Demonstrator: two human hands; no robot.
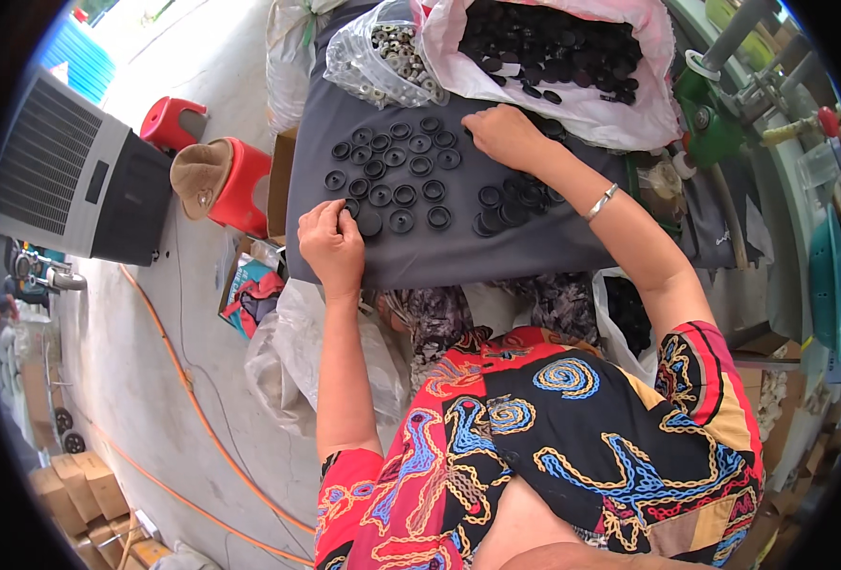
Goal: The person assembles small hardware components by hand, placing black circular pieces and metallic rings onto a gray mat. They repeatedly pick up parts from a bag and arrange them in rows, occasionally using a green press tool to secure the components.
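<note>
Many round black plastic caps lie spread over a grey cloth-covered table (321,261), most of them open side up, such as one black cap (434,191) in the middle. My left hand (330,245) is at the table's left edge, fingers closed at a black cap (352,206) beside the spread ones. Further back, my right hand (504,136) rests low over the cloth, its fingers pinched together at the rear right of the spread caps. What they hold, if anything, is hidden. A heap of black caps (511,211) lies below my right forearm.
Behind the caps lie a clear bag of small metal parts (387,62) and a white sack (658,47) of black discs. Green machinery (706,119) stands right. Left on the floor are red stools (240,185), an air cooler (78,171) and an orange hose (169,337).
</note>
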